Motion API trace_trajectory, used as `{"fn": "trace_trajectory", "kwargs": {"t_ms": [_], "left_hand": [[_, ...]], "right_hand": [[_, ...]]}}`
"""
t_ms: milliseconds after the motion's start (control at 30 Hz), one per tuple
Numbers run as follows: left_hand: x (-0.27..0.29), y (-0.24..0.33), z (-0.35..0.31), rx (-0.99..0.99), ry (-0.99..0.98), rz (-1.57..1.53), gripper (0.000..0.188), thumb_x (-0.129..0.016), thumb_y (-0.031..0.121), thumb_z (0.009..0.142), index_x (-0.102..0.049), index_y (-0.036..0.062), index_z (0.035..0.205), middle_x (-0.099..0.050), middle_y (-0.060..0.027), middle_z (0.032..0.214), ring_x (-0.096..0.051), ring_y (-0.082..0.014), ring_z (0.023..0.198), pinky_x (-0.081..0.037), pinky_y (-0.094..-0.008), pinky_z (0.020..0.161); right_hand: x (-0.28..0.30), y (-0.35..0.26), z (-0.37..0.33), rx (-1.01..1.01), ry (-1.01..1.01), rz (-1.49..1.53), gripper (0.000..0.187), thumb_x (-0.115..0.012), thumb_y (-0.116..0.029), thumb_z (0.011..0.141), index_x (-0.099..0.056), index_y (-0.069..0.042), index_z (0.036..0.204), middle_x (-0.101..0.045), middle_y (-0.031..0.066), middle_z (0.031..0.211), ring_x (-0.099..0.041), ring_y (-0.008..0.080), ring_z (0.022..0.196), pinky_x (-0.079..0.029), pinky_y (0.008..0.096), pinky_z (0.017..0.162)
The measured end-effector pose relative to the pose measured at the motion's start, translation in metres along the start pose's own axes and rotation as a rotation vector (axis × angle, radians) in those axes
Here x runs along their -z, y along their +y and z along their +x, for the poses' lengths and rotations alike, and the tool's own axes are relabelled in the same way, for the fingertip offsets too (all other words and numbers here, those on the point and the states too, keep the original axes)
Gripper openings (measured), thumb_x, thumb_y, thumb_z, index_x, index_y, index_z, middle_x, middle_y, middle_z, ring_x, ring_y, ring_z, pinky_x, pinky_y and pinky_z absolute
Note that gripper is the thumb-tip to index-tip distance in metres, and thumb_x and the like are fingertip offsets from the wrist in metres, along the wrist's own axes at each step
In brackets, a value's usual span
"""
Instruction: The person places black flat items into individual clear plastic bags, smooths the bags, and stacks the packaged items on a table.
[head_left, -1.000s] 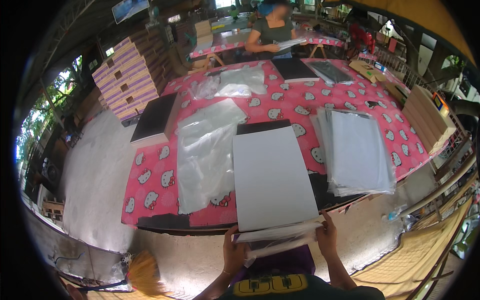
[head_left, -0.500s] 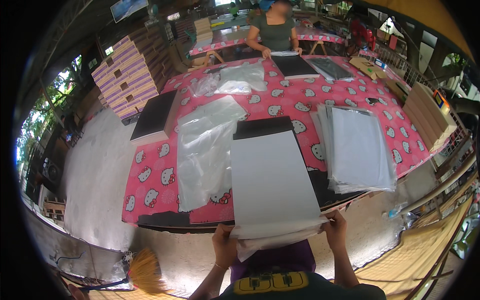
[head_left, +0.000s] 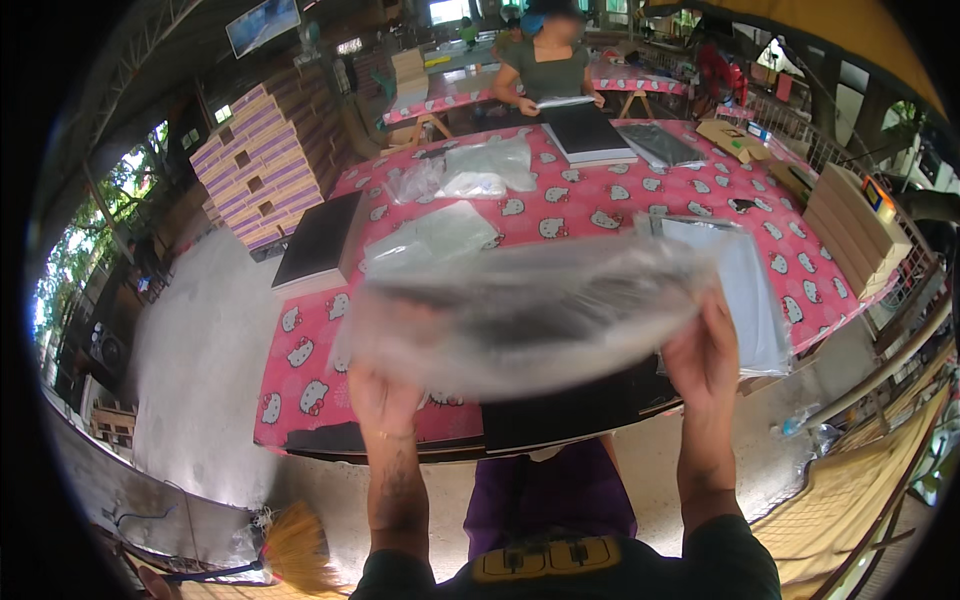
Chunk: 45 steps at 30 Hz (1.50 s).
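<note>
Between my left hand (head_left: 388, 385) and my right hand (head_left: 703, 345) a clear plastic sleeve (head_left: 540, 320) with something whitish and dark showing in it is held up over the table. Motion smears it, so its contents are hard to make out. My right fingers close on its right edge; my left fingers are blurred at its left edge. Below it lies a black sheet or stack (head_left: 565, 418) at the table's near edge. Loose clear plastic bags (head_left: 435, 238) lie beyond my left hand, and a pile of plastic-sleeved white sheets (head_left: 745, 300) sits beside my right.
The table wears a pink cartoon-cat cloth (head_left: 300, 352). On it are a thick black-topped stack (head_left: 318, 240), more bags (head_left: 485, 165) and cardboard (head_left: 850, 225) at right. A co-worker (head_left: 548, 70) stands opposite. Stacked boxes (head_left: 258, 175) and a broom (head_left: 295, 545) are at left.
Both my hands have risen and moved forward from the near edge, lifting the sleeve off the table. The black surface beneath has come into view. The co-worker's hands have shifted slightly.
</note>
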<state>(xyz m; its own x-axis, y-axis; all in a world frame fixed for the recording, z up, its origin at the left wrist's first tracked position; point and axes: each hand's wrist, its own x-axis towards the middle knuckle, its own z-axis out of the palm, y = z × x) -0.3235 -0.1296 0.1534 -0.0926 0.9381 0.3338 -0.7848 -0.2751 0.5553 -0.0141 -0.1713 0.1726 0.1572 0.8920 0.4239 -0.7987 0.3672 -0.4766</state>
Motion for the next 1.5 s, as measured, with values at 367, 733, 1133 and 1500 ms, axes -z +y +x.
{"fn": "trace_trajectory", "kwargs": {"t_ms": [367,733,1133,1500], "left_hand": [[0.186,-0.136,0.049,0.424,0.245,-0.255,0.018,-0.050,0.012,0.094,-0.057,0.0030,0.109,-0.062,-0.0072,0.101,-0.060,-0.0169,0.089,-0.050,-0.0367,0.085],[0.135,-0.141,0.023,0.018,0.163,0.856,0.024,-0.056,0.020,0.094,-0.055,0.0001,0.108,-0.058,-0.0052,0.097,-0.053,-0.0120,0.086,-0.046,-0.0291,0.078],[0.015,-0.104,0.016,-0.329,0.193,0.616,0.016,-0.060,0.019,0.093,-0.053,0.0065,0.101,-0.049,0.0052,0.081,-0.042,-0.0022,0.071,-0.035,-0.0182,0.062],[-0.019,-0.180,-0.018,0.071,-0.099,0.633,0.022,-0.052,0.025,0.097,-0.052,0.0036,0.095,-0.055,0.0006,0.085,-0.059,-0.0119,0.075,-0.055,-0.0247,0.062]], "right_hand": [[0.169,0.122,0.025,-0.324,0.337,0.077,0.030,-0.054,-0.018,0.094,-0.054,-0.010,0.123,-0.063,0.0018,0.108,-0.058,0.0152,0.102,-0.044,0.0351,0.093],[0.177,0.124,0.009,-0.354,0.410,-0.432,0.026,-0.059,-0.019,0.091,-0.055,-0.005,0.113,-0.061,0.0012,0.095,-0.058,0.0135,0.091,-0.046,0.0333,0.085],[0.155,0.093,0.008,-0.078,0.397,-0.413,0.024,-0.060,-0.036,0.092,-0.061,-0.012,0.090,-0.056,-0.0043,0.080,-0.052,0.0101,0.078,-0.042,0.0320,0.082],[0.116,0.077,0.026,0.299,0.567,0.005,0.037,-0.056,-0.019,0.094,-0.041,-0.008,0.126,-0.056,0.0084,0.113,-0.058,0.0197,0.098,-0.048,0.0418,0.089]]}}
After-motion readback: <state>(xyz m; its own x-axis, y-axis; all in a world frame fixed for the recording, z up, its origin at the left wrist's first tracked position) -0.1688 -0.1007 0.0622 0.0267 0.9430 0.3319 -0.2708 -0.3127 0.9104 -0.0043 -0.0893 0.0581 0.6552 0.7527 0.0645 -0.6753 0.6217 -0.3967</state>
